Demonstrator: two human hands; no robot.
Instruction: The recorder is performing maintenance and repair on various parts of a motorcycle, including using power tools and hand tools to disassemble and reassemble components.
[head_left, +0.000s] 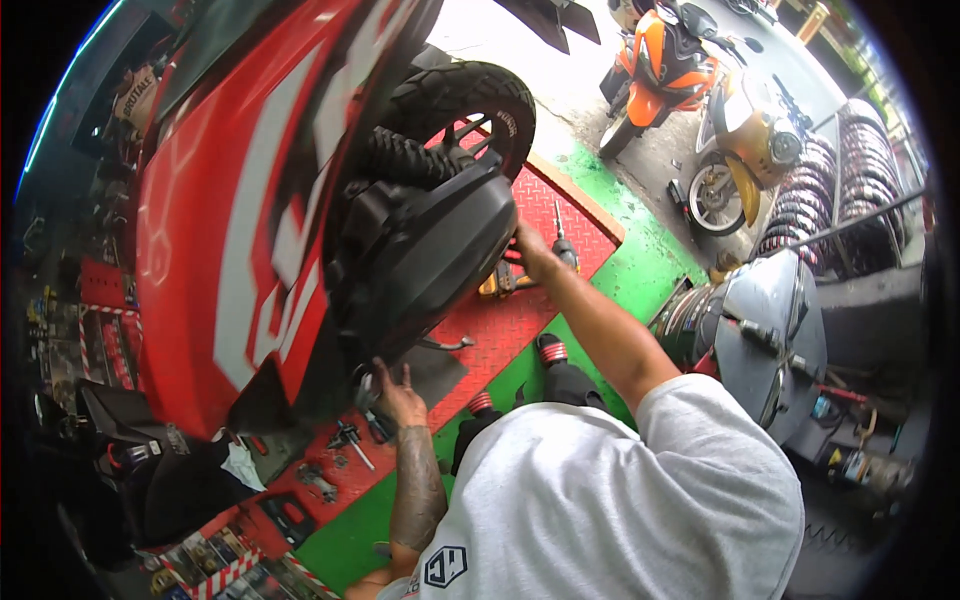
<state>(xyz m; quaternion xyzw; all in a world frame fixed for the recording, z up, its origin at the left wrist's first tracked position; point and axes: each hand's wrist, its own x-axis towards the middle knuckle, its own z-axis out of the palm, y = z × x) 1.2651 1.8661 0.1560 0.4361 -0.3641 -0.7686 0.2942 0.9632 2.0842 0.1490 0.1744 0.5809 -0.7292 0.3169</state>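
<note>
Two bare hands flank the black engine cover (440, 250) as I follow from afar: the left hand (403, 405) has its fingers spread by the near end, contact unclear; the right hand (532, 252) is at the outer edge, its fingertips hidden, so I cannot tell how firmly it closes. The cover sits below the red bodywork (195, 220), beside the rear wheel (515, 110). I judge this as steadying the cover; the next move calls for even support, clear of the power tool (492, 285) on the red plate (485, 328)
</note>
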